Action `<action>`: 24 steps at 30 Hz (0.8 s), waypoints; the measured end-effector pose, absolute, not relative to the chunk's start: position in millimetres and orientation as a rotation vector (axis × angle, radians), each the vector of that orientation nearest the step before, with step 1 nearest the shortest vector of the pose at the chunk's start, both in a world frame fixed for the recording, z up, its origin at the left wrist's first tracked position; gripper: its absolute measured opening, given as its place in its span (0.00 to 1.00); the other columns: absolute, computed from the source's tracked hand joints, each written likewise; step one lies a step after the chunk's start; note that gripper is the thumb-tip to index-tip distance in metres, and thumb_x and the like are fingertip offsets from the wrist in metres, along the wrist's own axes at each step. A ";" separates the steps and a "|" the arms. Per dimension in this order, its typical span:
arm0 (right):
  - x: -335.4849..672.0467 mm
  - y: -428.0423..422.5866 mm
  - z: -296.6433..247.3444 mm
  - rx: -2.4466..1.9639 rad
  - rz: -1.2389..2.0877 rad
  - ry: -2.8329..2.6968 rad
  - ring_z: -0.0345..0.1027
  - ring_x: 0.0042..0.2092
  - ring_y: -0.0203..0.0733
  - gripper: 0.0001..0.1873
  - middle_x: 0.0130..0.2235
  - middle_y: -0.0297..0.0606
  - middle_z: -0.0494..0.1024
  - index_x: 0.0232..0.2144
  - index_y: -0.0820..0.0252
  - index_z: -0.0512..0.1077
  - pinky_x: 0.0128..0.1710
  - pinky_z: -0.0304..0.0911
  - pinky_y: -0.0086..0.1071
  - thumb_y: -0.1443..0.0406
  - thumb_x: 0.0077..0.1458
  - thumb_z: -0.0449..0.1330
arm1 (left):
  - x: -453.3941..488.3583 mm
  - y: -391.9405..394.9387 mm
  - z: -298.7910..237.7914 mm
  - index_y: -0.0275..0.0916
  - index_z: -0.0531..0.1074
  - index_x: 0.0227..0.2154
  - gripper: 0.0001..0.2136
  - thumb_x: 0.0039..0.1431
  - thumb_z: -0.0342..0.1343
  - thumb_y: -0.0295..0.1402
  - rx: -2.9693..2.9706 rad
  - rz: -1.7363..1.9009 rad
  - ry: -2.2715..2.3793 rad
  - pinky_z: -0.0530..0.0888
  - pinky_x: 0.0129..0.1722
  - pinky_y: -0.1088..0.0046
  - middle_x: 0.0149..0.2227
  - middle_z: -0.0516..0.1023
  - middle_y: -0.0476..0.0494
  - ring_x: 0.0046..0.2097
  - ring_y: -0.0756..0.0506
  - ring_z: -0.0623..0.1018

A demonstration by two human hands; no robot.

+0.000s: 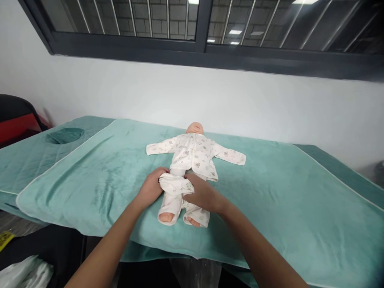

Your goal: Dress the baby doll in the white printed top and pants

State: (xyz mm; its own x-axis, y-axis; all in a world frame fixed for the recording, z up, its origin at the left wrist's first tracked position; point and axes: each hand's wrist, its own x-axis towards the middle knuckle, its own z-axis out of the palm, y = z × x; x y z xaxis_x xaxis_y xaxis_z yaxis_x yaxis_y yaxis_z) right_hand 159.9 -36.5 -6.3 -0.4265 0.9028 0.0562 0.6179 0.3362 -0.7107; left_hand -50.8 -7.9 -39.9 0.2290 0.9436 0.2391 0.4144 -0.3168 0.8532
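Observation:
A baby doll (195, 128) lies on its back on a green bed cover, its head toward the wall and its feet toward me. It wears a white printed jacket (192, 152) with both sleeves spread out. White printed pants (172, 202) cover its legs, with the waist bunched at the thighs and both feet poking out of the cuffs. My left hand (151, 187) is closed on the left edge of the waistband. My right hand (202, 192) grips the waistband near its middle, its fingers partly hidden by the cloth. Something pale grey shows between jacket and pants.
The green cover (270, 200) spreads over a padded bed with a face hole (65, 136) at the left. Behind it rises a white wall with a dark-framed, barred window (204, 44). A black and red chair (18, 122) stands far left; white cloth (27, 274) lies lower left.

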 end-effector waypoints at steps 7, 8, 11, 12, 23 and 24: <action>150.9 -43.5 -2.5 -1.479 0.808 -2.035 0.69 0.42 0.46 0.07 0.42 0.39 0.75 0.38 0.56 0.69 0.40 0.63 0.38 0.64 0.55 0.57 | -38.5 -8.6 -40.2 0.39 0.71 0.30 0.06 0.47 0.52 0.27 1.534 1.245 1.264 0.71 0.45 0.66 0.48 0.76 0.43 0.46 0.42 0.75; 154.3 -45.0 0.0 -1.457 0.836 -2.013 0.69 0.42 0.45 0.07 0.42 0.38 0.75 0.39 0.56 0.69 0.40 0.63 0.37 0.62 0.56 0.58 | -38.9 -8.2 -35.4 0.39 0.71 0.31 0.09 0.45 0.52 0.26 1.421 1.235 1.217 0.71 0.43 0.66 0.50 0.75 0.43 0.47 0.42 0.76; 170.0 -46.7 5.9 -1.358 0.834 -1.917 0.69 0.43 0.42 0.10 0.43 0.36 0.75 0.41 0.54 0.68 0.41 0.64 0.36 0.56 0.61 0.54 | -40.0 -3.2 -20.9 0.39 0.71 0.35 0.14 0.41 0.52 0.24 1.200 1.297 1.080 0.73 0.39 0.69 0.54 0.73 0.42 0.50 0.40 0.76; 175.2 -45.8 6.3 -1.372 0.732 -1.891 0.69 0.43 0.42 0.10 0.44 0.36 0.75 0.41 0.54 0.67 0.42 0.64 0.36 0.56 0.62 0.53 | -39.1 -0.4 -17.2 0.39 0.71 0.36 0.14 0.43 0.52 0.25 1.194 1.312 1.075 0.73 0.39 0.68 0.53 0.74 0.42 0.50 0.40 0.76; 166.2 -1.1 2.4 -1.729 -0.206 -2.098 0.65 0.41 0.46 0.07 0.39 0.44 0.72 0.33 0.58 0.68 0.35 0.59 0.33 0.64 0.63 0.52 | 20.5 24.5 -2.4 0.40 0.70 0.38 0.09 0.52 0.56 0.28 2.376 0.760 1.571 0.67 0.50 0.56 0.53 0.68 0.35 0.54 0.34 0.68; 171.1 3.6 4.8 -1.696 -0.119 -2.044 0.65 0.38 0.43 0.10 0.36 0.41 0.72 0.31 0.57 0.67 0.35 0.59 0.33 0.63 0.63 0.51 | 20.6 26.8 0.2 0.40 0.70 0.36 0.06 0.55 0.54 0.30 2.357 0.827 1.568 0.67 0.48 0.57 0.50 0.70 0.35 0.51 0.35 0.70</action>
State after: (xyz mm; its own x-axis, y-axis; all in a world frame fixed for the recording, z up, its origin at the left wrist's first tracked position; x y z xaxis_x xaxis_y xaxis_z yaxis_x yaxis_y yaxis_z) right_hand 171.1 3.6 4.8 -0.1186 0.9038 0.4111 0.9455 0.2293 -0.2312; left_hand 20.6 26.8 0.2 0.2841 0.8955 0.3425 0.7881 -0.4215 0.4485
